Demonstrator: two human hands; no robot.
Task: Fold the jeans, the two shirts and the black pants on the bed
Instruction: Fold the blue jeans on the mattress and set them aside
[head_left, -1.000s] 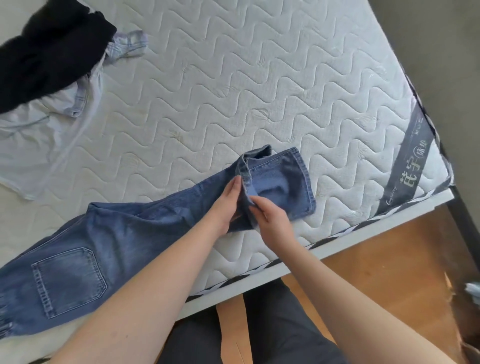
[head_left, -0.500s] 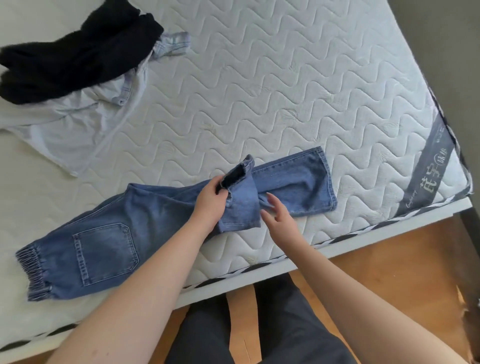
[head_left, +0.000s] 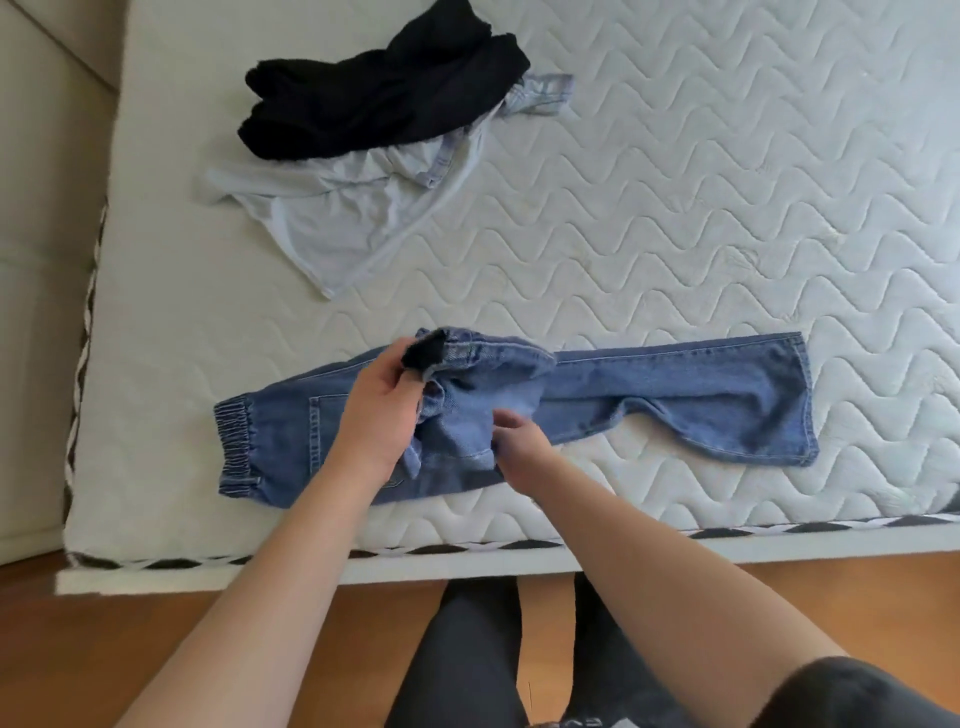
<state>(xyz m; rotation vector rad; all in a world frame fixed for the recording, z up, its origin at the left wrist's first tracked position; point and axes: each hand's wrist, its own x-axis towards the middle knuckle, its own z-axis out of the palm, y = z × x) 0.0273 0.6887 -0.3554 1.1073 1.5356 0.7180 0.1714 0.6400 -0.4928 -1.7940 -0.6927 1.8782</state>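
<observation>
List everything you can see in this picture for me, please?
jeans: one, blue, along the near edge of the mattress, one leg end lifted
black pants: one, black, heaped at the far left, on the shirts
shirts: pale blue, crumpled under the black pants; count unclear
mattress: one, white, quilted
floor: wooden, brown, below the bed
left hand: grips the lifted leg end
right hand: holds the denim

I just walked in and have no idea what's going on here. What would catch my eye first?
Blue jeans stretched across the near edge of a white quilted mattress, with one leg doubled back toward the middle. The left hand grips the hem of that leg, and the right hand holds its lower edge. Farther back lies a heap: black pants on top of pale shirts.
</observation>
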